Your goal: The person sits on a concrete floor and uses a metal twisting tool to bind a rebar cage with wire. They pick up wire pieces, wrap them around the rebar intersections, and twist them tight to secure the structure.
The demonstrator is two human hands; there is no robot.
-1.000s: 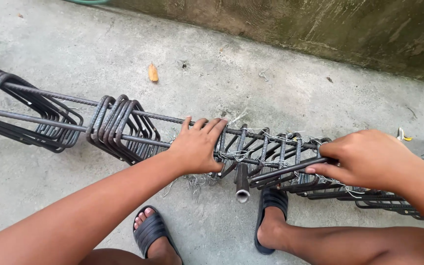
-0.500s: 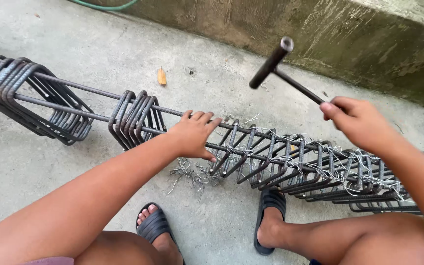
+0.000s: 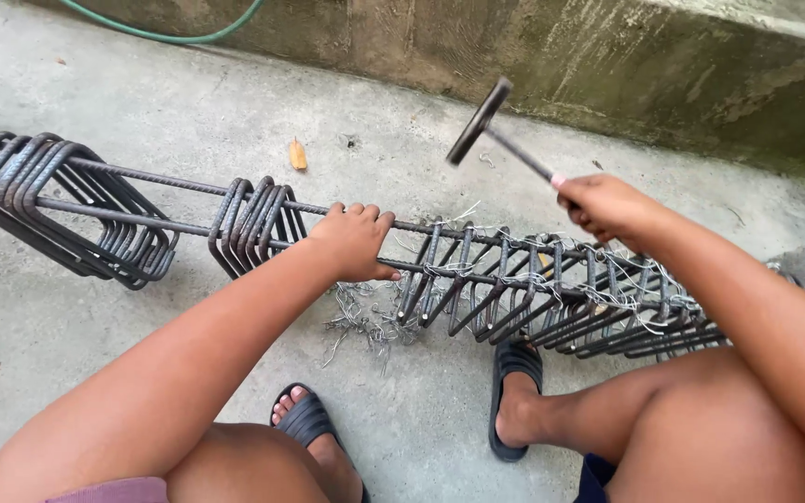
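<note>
left hand (image 3: 354,242) fingers curl over the rebar cage (image 3: 514,289); right hand (image 3: 607,207) grips a raised hammer (image 3: 496,130).

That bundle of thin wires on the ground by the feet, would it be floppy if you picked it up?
Probably, yes. The wires look thin and lie bent and tangled, so they would likely sag and come up in a clump. They seem light for their size. Loose ends stick out, so they might prick or snag on the rebar cage beside them.

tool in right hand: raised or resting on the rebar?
Raised. The right hand holds the tool in the air above the rebar cage, head tilted, touching nothing.
</note>
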